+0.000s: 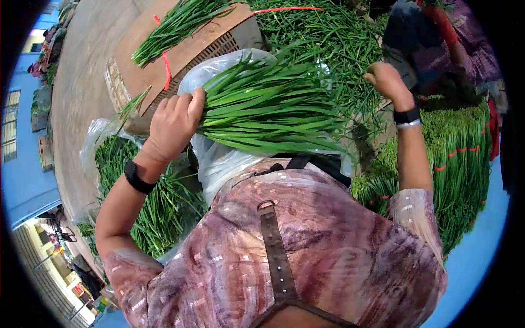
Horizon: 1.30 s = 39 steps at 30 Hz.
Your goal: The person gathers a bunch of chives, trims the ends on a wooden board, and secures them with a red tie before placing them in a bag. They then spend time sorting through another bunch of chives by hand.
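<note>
A bunch of long flat green leaves (268,109) lies across my lap, its leafy ends fanned toward the right. My left hand (176,121) is wrapped round the left end of this bunch. Under the leaves, clear plastic sheeting (210,169) covers my legs. My right hand (387,82) is raised to the right of the bunch, apart from it, over the loose leaves (328,49). Its fingers are curled in, and anything between them is too small to make out.
An upturned crate with a brown board (191,41) stands ahead at left, bearing another bunch (175,27) and red ties (167,71). More leaves (164,213) lie at my left. Red-tied bundles (459,164) are stacked at right. Another person (476,41) is at the upper right.
</note>
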{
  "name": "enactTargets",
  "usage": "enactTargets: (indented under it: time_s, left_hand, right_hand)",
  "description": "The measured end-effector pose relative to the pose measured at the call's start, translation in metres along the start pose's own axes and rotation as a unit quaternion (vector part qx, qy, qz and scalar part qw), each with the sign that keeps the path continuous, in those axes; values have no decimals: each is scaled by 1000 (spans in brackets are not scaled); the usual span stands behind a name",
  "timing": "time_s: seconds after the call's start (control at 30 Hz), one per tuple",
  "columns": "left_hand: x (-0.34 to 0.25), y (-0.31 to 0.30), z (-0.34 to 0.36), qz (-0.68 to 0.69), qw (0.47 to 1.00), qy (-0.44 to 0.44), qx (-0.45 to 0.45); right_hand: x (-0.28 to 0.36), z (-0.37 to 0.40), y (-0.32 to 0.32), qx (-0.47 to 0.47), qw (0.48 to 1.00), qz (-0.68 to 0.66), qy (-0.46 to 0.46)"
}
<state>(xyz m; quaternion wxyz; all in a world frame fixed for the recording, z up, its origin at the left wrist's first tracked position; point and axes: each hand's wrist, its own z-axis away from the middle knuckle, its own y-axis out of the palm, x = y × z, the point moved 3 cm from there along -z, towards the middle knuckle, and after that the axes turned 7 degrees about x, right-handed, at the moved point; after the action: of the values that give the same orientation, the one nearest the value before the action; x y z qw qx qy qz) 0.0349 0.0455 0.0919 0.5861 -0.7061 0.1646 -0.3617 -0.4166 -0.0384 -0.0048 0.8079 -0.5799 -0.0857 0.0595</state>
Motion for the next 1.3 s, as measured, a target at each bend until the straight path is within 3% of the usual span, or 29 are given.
enactTargets:
  time_s: [0.03, 0.13, 0.2, 0.33, 0.37, 0.47, 0.53, 0.6, 0.7, 0.8, 0.87, 0.93, 0.97, 1.0, 1.1, 1.2, 1.27, 1.3]
  left_hand:
    - [0, -2, -3, 2, 1000, 0, 3]
    - [3, -11, -14, -2, 1000, -6, 11]
    - [5, -19, -27, -7, 1000, -9, 9]
    - [4, -46, -60, 1, 999, -12, -38]
    - [4, -52, -68, 28, 998, -18, -54]
    - [-6, -61, -79, 220, 971, -90, 25]
    - [-12, -18, -76, 368, 910, -114, 154]
    - [-24, 23, -62, 579, 787, -62, 204]
    - [-34, 42, -46, 672, 656, -160, 304]
    - [-37, 60, -36, 792, 456, -236, 331]
    - [-38, 60, -35, 829, 406, -240, 300]
    - [-39, 76, -31, 871, 331, -238, 273]
    - [-39, 78, -29, 894, 240, -251, 282]
    - [-39, 80, -27, 904, 184, -258, 288]
    - [-38, 77, -18, 894, 165, -255, 331]
    - [-30, 78, -11, 857, 223, -244, 395]
    - [-25, 66, -9, 839, 267, -233, 414]
    - [-19, 30, -19, 845, 304, -228, 376]
  right_hand:
    - [-1, 7, -16, -13, 999, -41, -3]
    - [42, 35, -76, -184, 963, -176, -89]
    - [76, 49, -107, -173, 934, -289, -118]
    - [136, 88, -164, -243, 887, -301, -251]
    - [142, 99, -176, -246, 881, -308, -262]
    - [149, 119, -197, -257, 862, -332, -285]
    - [143, 122, -199, -272, 852, -345, -284]
    - [140, 115, -191, -272, 871, -339, -228]
    - [139, 108, -176, -263, 880, -345, -191]
    - [163, 108, -170, -263, 876, -275, -297]
    - [194, 106, -162, -241, 864, -216, -387]
    - [232, 98, -142, -176, 829, -251, -468]
    - [253, 91, -129, -173, 794, -275, -515]
    - [272, 81, -116, -169, 755, -298, -558]
    - [309, 49, -86, -170, 764, -266, -562]
    - [313, 10, -74, 90, 835, -202, -504]
    - [303, 1, -61, 30, 833, -184, -520]
    - [297, 1, -61, 16, 831, -178, -526]
